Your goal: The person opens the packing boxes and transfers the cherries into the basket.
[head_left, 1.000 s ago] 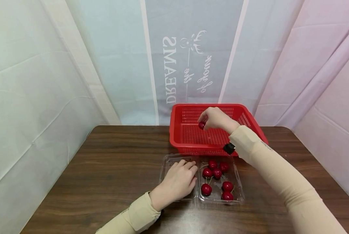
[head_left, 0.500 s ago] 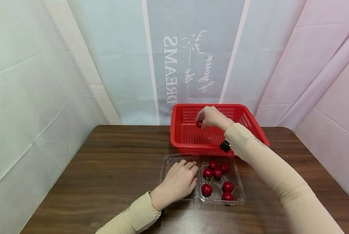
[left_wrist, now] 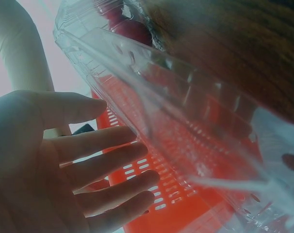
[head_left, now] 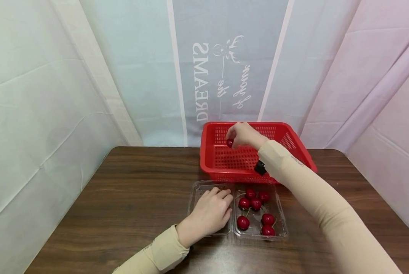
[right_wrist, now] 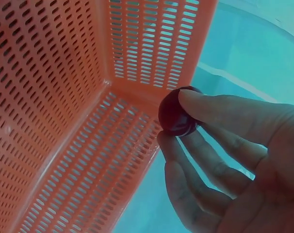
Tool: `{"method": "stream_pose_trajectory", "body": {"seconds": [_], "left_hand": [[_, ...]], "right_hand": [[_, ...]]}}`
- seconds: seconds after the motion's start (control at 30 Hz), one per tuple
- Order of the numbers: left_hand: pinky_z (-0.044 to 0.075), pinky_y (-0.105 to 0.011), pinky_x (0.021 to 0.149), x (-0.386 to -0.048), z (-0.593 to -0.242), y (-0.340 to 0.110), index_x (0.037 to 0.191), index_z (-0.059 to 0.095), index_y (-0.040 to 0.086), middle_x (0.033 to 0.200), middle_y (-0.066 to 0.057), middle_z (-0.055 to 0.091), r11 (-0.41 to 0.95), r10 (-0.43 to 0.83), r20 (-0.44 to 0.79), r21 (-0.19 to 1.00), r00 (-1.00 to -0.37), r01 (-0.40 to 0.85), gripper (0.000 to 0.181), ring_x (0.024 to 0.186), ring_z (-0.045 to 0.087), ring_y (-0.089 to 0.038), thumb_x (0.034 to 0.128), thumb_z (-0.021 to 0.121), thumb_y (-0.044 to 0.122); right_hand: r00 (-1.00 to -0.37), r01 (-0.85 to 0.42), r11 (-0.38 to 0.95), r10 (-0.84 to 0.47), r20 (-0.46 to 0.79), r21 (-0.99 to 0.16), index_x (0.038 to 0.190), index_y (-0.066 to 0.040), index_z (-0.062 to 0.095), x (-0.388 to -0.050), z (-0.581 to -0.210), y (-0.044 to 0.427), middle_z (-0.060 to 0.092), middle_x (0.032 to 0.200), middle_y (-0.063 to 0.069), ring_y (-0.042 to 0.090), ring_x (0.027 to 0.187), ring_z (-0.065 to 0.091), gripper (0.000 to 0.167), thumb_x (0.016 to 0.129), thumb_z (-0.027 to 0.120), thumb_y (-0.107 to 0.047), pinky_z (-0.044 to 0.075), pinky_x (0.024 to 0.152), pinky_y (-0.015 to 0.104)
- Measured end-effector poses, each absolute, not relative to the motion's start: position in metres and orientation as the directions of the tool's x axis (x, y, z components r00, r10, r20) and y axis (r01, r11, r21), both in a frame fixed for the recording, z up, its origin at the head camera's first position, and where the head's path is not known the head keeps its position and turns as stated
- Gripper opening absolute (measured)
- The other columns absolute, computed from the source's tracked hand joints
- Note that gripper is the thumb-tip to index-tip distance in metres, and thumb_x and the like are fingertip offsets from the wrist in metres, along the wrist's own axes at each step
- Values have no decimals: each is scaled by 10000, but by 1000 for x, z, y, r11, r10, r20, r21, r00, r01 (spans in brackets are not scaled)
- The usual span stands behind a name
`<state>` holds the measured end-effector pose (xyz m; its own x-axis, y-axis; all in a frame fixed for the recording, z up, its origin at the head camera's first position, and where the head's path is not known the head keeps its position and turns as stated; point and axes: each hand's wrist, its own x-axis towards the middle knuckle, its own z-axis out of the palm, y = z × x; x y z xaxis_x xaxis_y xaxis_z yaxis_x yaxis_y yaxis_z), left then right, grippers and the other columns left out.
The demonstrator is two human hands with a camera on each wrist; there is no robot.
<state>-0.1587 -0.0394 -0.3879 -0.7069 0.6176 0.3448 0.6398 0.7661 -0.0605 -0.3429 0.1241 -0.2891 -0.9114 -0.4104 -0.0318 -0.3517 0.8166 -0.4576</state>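
Observation:
Between thumb and fingers, my right hand (head_left: 243,134) pinches a dark red cherry (head_left: 230,143) above the red plastic basket (head_left: 208,167). The right wrist view shows the same cherry (right_wrist: 175,115) at the fingertips, with the basket's slotted walls beside it. My left hand (head_left: 208,211) rests on the left half of the hinged clear plastic box (head_left: 195,190). In the left wrist view its fingers (left_wrist: 103,145) lie extended along the clear plastic. Several cherries (head_left: 256,204), some with green stems, lie in the box's right half.
The box lies spread on a dark wooden table (head_left: 129,198), directly in front of the basket. A pale cloth (head_left: 149,76) with white lettering hangs behind the basket, and white cloth walls stand on both sides.
My right hand has moved left and slightly up over the basket, still pinching the cherry. The left hand and the box have stayed put.

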Motion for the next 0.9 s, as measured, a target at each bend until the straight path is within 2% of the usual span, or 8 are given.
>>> {"method": "stream_pose_trajectory", "body": {"seconds": [0.9], "left_hand": [[484, -315, 740, -159, -386, -40, 992, 680, 156, 1139, 1, 669, 765, 621, 358, -82, -697, 639, 204, 955, 596, -183, 842, 643, 290]], "right_hand": [[-892, -380, 827, -446, -73, -414, 1049, -33, 689, -373, -296, 110, 683, 1022, 138, 253, 939, 619, 303, 754, 750, -6, 534, 803, 380]]}}
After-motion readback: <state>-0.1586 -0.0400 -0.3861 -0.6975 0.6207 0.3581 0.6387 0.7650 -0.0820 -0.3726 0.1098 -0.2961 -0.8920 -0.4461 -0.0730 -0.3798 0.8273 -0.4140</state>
